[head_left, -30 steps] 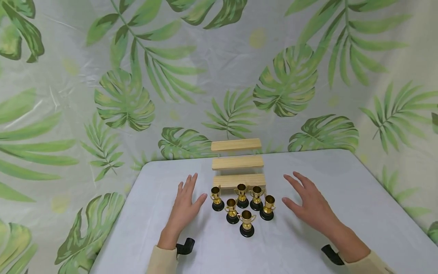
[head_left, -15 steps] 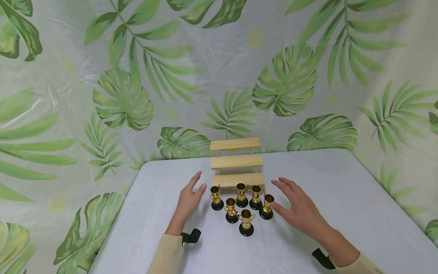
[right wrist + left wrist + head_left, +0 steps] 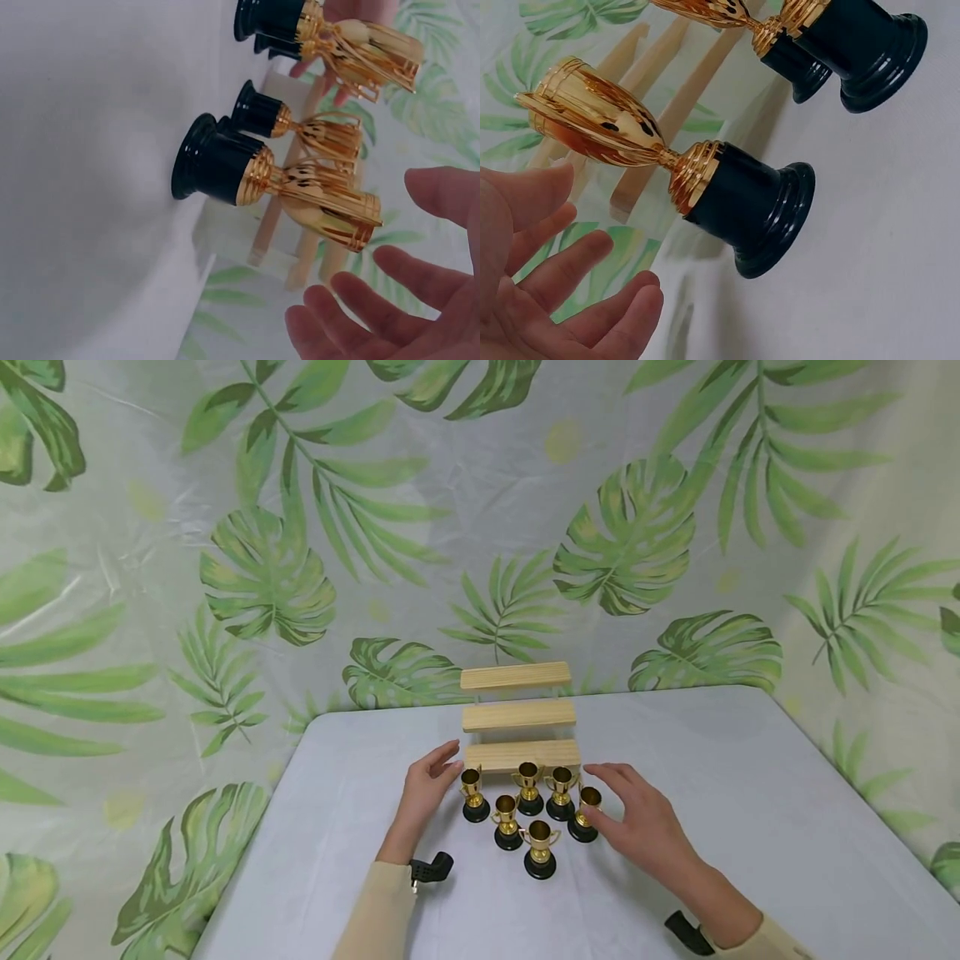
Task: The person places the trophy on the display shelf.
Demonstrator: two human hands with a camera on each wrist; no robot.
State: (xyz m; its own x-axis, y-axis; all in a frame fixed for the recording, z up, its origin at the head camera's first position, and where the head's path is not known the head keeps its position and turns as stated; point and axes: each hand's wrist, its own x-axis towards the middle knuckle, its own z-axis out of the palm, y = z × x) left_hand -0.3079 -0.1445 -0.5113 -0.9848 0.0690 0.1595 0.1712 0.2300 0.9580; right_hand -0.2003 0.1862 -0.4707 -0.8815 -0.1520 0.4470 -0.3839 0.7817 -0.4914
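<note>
Several small gold trophy cups with black bases stand upright in a cluster on the table. My left hand (image 3: 424, 789) is beside the leftmost trophy (image 3: 472, 787). In the left wrist view, the thumb is close to that trophy's (image 3: 742, 202) gold cup, fingers spread and holding nothing. On the other side, my right hand (image 3: 651, 827) reaches around the rightmost trophy (image 3: 585, 829), its thumb overlapping the cup in the head view. The right wrist view shows a gap between the fingers and this trophy (image 3: 225, 169). The frontmost trophy (image 3: 540, 852) stands nearest the person.
Right behind the trophies is a three-step wooden display rack (image 3: 519, 717) with pale shelves. A white cloth covers the table (image 3: 750, 777). Leaf-patterned fabric (image 3: 495, 510) hangs at the back and sides. Each wrist carries a black camera mount (image 3: 432, 867).
Both hands have moved inward towards the trophies, the left to the right and the right to the left. The trophies and rack stay in place.
</note>
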